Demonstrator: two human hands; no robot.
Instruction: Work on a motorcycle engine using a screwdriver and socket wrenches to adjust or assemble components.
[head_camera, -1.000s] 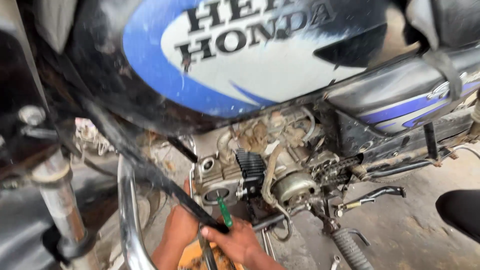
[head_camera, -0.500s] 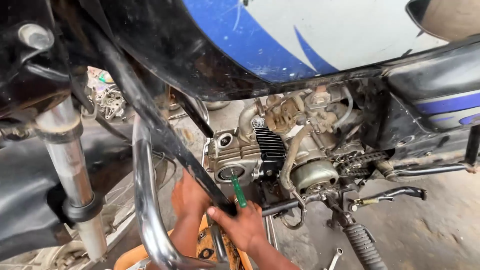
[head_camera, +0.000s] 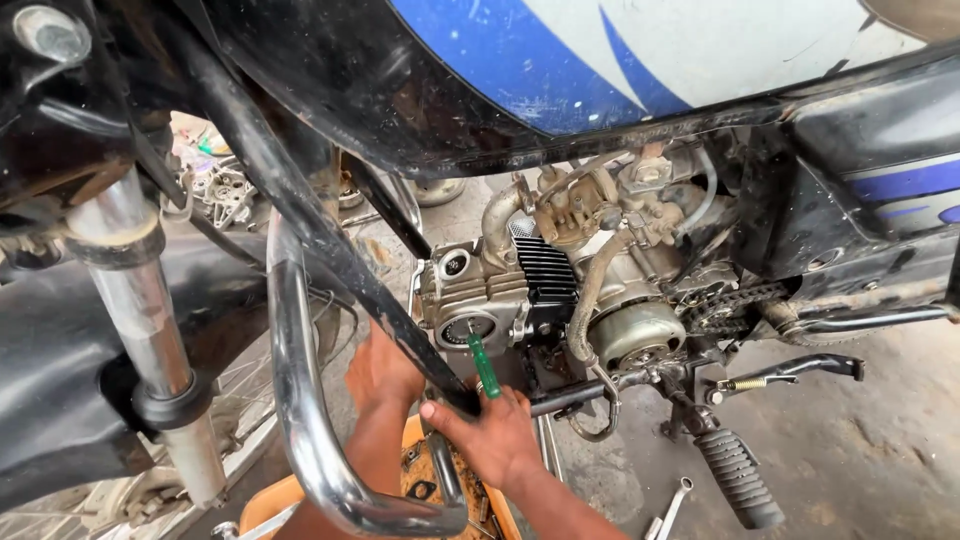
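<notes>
Green-handled screwdriver (head_camera: 484, 364) sits in the lower centre of the frame, its tip set against the round cover on the engine (head_camera: 500, 295) of a motorcycle. Right hand (head_camera: 497, 432) rises from the bottom edge, forearm angled up and to the left, fingers clenched around the lower end of the screwdriver's handle, thumb stretched left toward the black frame tube (head_camera: 300, 215). Left hand (head_camera: 380, 375) comes up just left of it, behind the chrome crash guard (head_camera: 300, 400), palm pressed near the frame tube; whether it grips anything cannot be told, since the tube hides its fingers. Fuel tank (head_camera: 560, 60) fills the upper frame, black with a blue and white panel. Front fork (head_camera: 140, 310) stands at left. Orange tray (head_camera: 290, 500) lies on the floor below the hands, and a spanner (head_camera: 672, 505) lies at lower right beside the ribbed footrest (head_camera: 738, 478).
</notes>
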